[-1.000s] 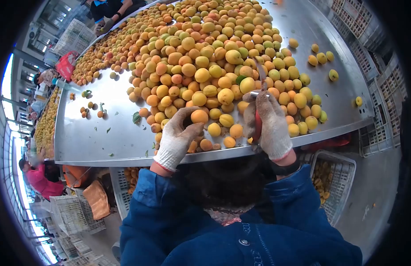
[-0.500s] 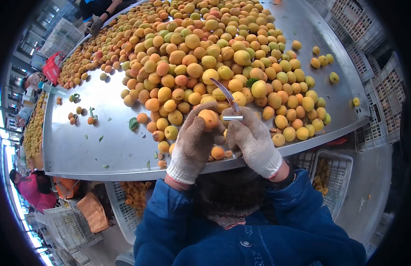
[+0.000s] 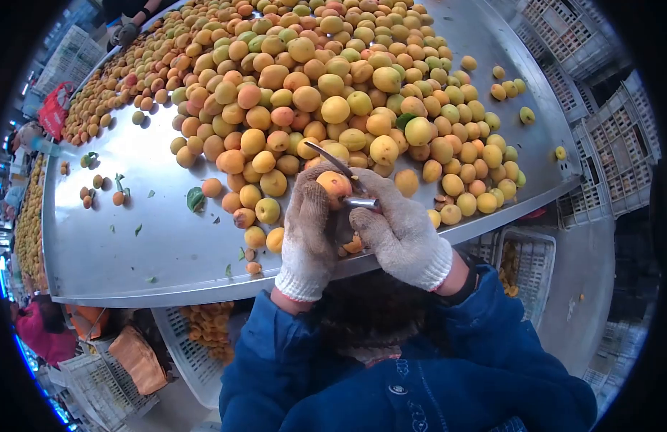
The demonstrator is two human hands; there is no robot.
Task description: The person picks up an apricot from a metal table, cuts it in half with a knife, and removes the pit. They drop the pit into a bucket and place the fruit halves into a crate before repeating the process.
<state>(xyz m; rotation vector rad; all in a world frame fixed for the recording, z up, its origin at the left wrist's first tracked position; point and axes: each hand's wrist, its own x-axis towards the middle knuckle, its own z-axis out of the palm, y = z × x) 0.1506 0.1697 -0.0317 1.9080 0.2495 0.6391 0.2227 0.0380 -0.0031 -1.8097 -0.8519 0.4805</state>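
My left hand [image 3: 307, 234], in a knit glove soiled at the fingers, is closed around an orange-yellow apricot [image 3: 333, 189]. My right hand [image 3: 407, 234], gloved alike, grips a curved knife [image 3: 323, 155] with a short metal tube [image 3: 363, 204] at the grip. The blade passes just above the held apricot and points up and left; the tube's end is close against the fruit. Both hands are near each other over the front edge of the metal table [image 3: 168, 248]. Below them lie torn apricot pieces [image 3: 353, 245], partly hidden by the right glove.
A big heap of apricots [image 3: 276, 79] covers the table's middle and back. Leaves [image 3: 195, 199] and stray fruits lie to the left. Under the edge stand crates of apricot pieces, one left [image 3: 176, 345] and one right [image 3: 542, 270]. Another person's gloved hand [image 3: 123, 34] is at the far left.
The right hand has closed in on the left, bringing the knife and tube against the apricot. The blade has tilted further left. The whole view has shifted slightly.
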